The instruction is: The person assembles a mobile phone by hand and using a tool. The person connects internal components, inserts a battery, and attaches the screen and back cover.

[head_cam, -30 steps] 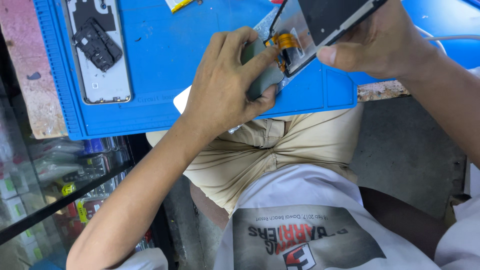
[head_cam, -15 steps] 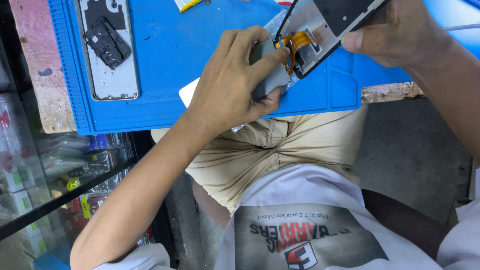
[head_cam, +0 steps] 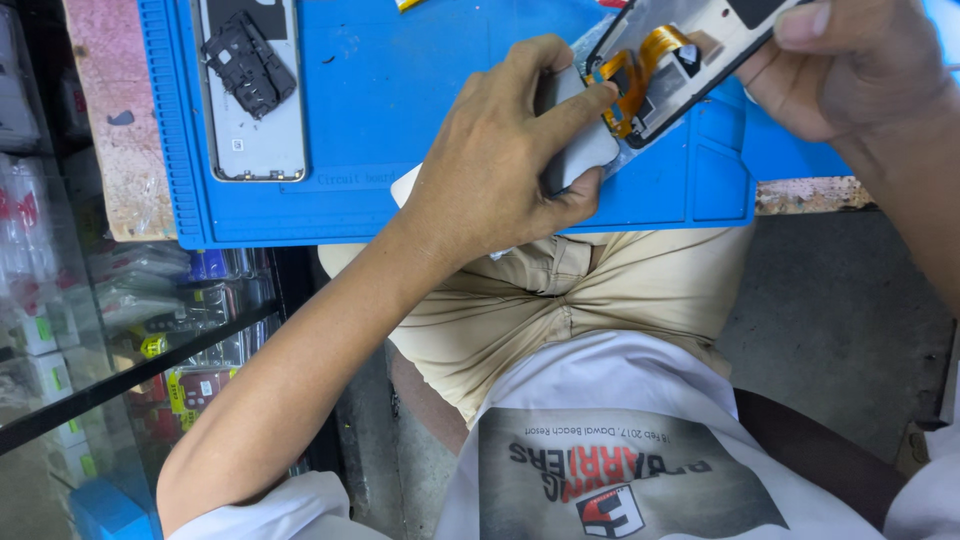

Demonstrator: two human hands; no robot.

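My left hand (head_cam: 500,165) grips a grey phone body (head_cam: 578,150) over the near edge of a blue repair mat (head_cam: 400,120). My right hand (head_cam: 850,70) holds the phone's lifted screen frame (head_cam: 700,40) by its far end, tilted up and away from the body. An orange flex cable (head_cam: 635,75) runs between the two parts, with my left fingertips resting right by it. A white phone back shell (head_cam: 250,90) with a black part lying in it rests on the mat at the left.
The mat lies on a worn wooden bench top (head_cam: 115,150). A glass display case (head_cam: 120,330) with small packaged goods stands at the left. My lap in beige shorts (head_cam: 580,300) is below the bench, with grey floor (head_cam: 840,320) at the right.
The view has shifted so the mat and hands sit lower and more to the right. Both hands keep their hold; the screen frame stays lifted off the body.
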